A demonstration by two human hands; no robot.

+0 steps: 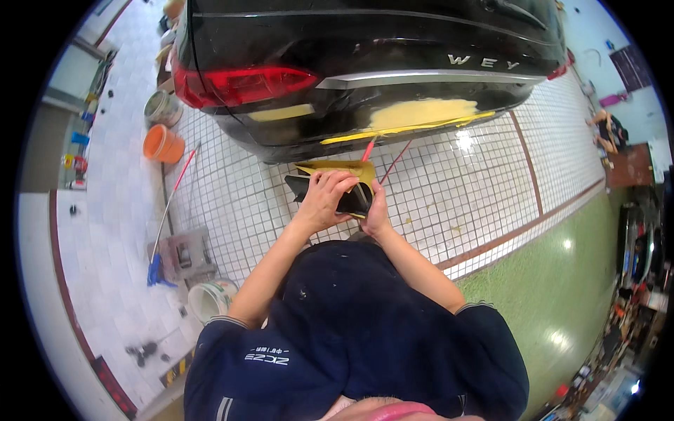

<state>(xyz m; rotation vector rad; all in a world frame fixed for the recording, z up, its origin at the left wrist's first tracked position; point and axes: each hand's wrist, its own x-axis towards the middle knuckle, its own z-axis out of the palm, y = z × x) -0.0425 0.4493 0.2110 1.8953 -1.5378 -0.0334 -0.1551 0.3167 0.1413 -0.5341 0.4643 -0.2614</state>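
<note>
In front of my body, both hands hold a black sanding block (pixel 300 186) with a yellow sheet of sandpaper (pixel 328 166) around part of it. The fingers of my left hand (pixel 326 199) lie bent over its top. At the other end, my right hand (pixel 377 210) grips the block and the curled edge of the sheet. Just beyond stands the rear of a black car (pixel 281 42). A pale yellow filler patch (pixel 425 114) covers part of its lower tailgate, with a strip of yellow tape (pixel 407 128) below. The underside of the block is hidden.
To the left stand an orange bucket (pixel 163 144), a grey bucket (pixel 163 109) and a white bucket (pixel 210 300). A blue-headed mop (pixel 159 272) leans beside a grey plastic stool (pixel 188 254). A person (pixel 609 130) is at the far right, near a brown box (pixel 629 165).
</note>
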